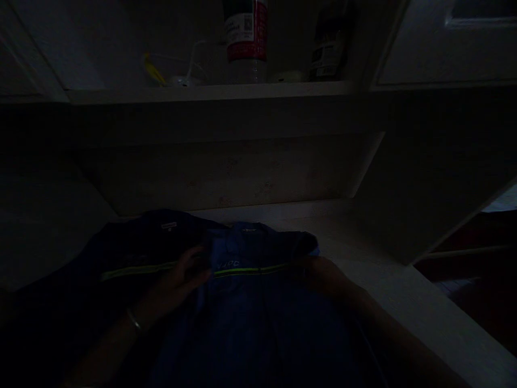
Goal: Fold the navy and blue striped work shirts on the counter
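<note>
A blue jacket (242, 307) with a thin yellow-green stripe and pale lettering across the chest lies spread on a white surface, its collar toward the back wall. At its left shoulder edge, my left hand (186, 275) has thumb and fingers closed on the cloth; a bracelet circles that wrist. My right hand (323, 275) grips the jacket's other side near the shoulder, its fingers partly lost in the dark. Under and beside my left arm lies a darker jacket (141, 248) with a similar stripe and a small collar label.
Above, a shelf (210, 94) bears a bottle with a red and white label (246, 37), a dark labelled jar (327, 54) and a yellow item (153, 70) by a white cord. A patterned back panel (242, 172) and a side panel (420, 183) enclose the white surface (404, 291). The scene is very dim.
</note>
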Demonstrator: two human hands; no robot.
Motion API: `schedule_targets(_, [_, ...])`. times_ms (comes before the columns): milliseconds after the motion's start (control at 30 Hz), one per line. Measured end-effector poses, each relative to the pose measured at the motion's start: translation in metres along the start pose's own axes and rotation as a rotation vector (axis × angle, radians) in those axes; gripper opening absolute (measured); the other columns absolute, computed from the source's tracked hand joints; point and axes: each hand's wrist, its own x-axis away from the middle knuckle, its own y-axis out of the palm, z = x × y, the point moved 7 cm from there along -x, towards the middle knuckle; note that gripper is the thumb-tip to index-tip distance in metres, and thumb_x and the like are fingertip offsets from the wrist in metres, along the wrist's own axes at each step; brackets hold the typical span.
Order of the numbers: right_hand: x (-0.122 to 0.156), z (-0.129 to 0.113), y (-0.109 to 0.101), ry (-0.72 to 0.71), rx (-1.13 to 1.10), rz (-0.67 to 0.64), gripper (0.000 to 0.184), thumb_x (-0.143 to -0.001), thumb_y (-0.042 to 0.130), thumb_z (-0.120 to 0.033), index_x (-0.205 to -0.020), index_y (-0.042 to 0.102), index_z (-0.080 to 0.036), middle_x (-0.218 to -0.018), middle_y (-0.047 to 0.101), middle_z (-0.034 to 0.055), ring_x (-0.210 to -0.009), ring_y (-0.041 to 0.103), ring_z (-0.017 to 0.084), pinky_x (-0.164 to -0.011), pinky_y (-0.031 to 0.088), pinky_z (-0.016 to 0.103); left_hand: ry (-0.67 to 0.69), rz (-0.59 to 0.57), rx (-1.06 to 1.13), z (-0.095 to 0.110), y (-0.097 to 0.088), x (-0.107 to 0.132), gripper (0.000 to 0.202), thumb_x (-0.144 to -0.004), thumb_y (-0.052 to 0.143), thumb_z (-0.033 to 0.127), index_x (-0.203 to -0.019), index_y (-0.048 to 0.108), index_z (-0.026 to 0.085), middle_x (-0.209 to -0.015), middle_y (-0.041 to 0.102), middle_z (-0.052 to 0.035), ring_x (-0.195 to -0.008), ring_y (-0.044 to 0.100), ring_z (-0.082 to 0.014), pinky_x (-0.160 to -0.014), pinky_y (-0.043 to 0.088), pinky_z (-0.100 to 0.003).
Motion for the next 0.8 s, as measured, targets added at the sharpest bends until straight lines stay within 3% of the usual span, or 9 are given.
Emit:
schedule_targets(67, [0.002, -0.017, 0.011, -0.062, -0.026, -0.055, 0.026, -0.091, 0.051, -0.042, -0.093, 0.072, -0.027, -0.089, 0.074, 0.0034, -0.080, 0.068, 0.022, -0.070, 0.047, 0.030, 0.008, -0.057, -0.012, 0.008, 0.027, 0.002, 0.062, -0.078, 0.060, 0.059, -0.126, 0.052, 0.022, -0.112, 0.070, -0.0088, -0.078, 0.069, -0.0196, -0.065, 0.056, -0.031])
schedule_targets(100, [0.002, -0.016, 0.009, -0.055, -0.056, -0.012, 0.031, -0.094, 0.047, -0.044, -0.089, 0.072, -0.026, -0.085, 0.073, 0.0033, -0.078, 0.068, 0.021, -0.070, 0.047, 0.030, 0.019, -0.033, -0.041, 0.007, 0.035, 0.001, 0.057, -0.081, 0.056, 0.060, -0.121, 0.056, 0.020, -0.106, 0.071, -0.0083, -0.076, 0.069, -0.0198, -0.065, 0.056, -0.031])
schedule_targets(167, [0.000, 0.006, -0.004, 0.066, -0.144, 0.215, 0.041, -0.097, 0.038, -0.048, -0.090, 0.071, -0.024, -0.087, 0.073, 0.0042, -0.080, 0.068, 0.020, -0.071, 0.048, 0.030, 0.094, 0.047, -0.137, -0.001, 0.048, -0.005, 0.049, -0.086, 0.050, 0.058, -0.113, 0.061, 0.019, -0.103, 0.072, -0.0087, -0.087, 0.069, -0.0219, -0.076, 0.056, -0.034])
schedule_targets(233, [-0.002, 0.042, -0.015, 0.262, -0.205, 0.474, 0.043, -0.097, 0.035, -0.050, -0.100, 0.069, -0.023, -0.098, 0.073, 0.0062, -0.088, 0.068, 0.021, -0.076, 0.050, 0.031, 0.240, 0.083, -0.294, -0.010, 0.066, -0.012, 0.045, -0.090, 0.046, 0.052, -0.115, 0.063, 0.019, -0.116, 0.069, -0.0096, -0.107, 0.065, -0.0232, -0.094, 0.052, -0.037])
schedule_targets(300, [-0.009, 0.070, -0.011, 0.379, -0.168, 0.574, 0.043, -0.097, 0.035, -0.047, -0.111, 0.066, -0.020, -0.111, 0.070, 0.0094, -0.099, 0.066, 0.023, -0.084, 0.051, 0.035, 0.391, 0.085, -0.496, -0.021, 0.087, -0.018, 0.044, -0.093, 0.045, 0.047, -0.124, 0.061, 0.020, -0.132, 0.063, -0.0093, -0.122, 0.058, -0.0234, -0.106, 0.046, -0.041])
schedule_targets(433, [-0.045, 0.081, 0.033, 0.259, 0.040, 0.316, 0.049, -0.097, 0.037, -0.040, -0.132, 0.056, -0.011, -0.139, 0.054, 0.0176, -0.128, 0.050, 0.029, -0.107, 0.039, 0.043, 0.524, 0.097, -0.851, -0.050, 0.110, -0.034, 0.051, -0.094, 0.043, 0.047, -0.136, 0.055, 0.020, -0.148, 0.049, -0.0108, -0.137, 0.043, -0.0309, -0.113, 0.035, -0.055])
schedule_targets(567, [-0.066, 0.088, 0.065, 0.251, 0.078, 0.104, 0.049, -0.099, 0.034, -0.041, -0.141, 0.049, -0.021, -0.150, 0.045, 0.0106, -0.136, 0.042, 0.030, -0.114, 0.024, 0.057, 0.441, 0.092, -0.990, -0.088, 0.094, -0.051, 0.056, -0.095, 0.038, 0.054, -0.141, 0.049, 0.024, -0.152, 0.042, -0.0086, -0.140, 0.038, -0.0331, -0.114, 0.027, -0.062])
schedule_targets(700, [-0.077, 0.107, 0.052, 0.150, -0.177, 0.073, 0.050, -0.095, 0.034, -0.032, -0.142, 0.050, -0.025, -0.145, 0.051, 0.0065, -0.133, 0.046, 0.026, -0.116, 0.028, 0.050, 0.398, 0.048, -1.002, -0.117, 0.080, -0.054, 0.058, -0.096, 0.034, 0.056, -0.147, 0.040, 0.027, -0.155, 0.038, -0.0037, -0.143, 0.035, -0.0281, -0.116, 0.029, -0.056])
schedule_targets(800, [-0.078, 0.122, 0.039, 0.001, -0.354, -0.045, 0.059, -0.085, 0.052, -0.035, -0.144, 0.048, -0.025, -0.146, 0.049, 0.0052, -0.133, 0.047, 0.028, -0.114, 0.034, 0.046, 0.405, 0.064, -1.006, -0.122, 0.079, -0.052, 0.058, -0.096, 0.035, 0.055, -0.148, 0.037, 0.029, -0.156, 0.036, -0.0024, -0.143, 0.034, -0.0265, -0.117, 0.027, -0.054])
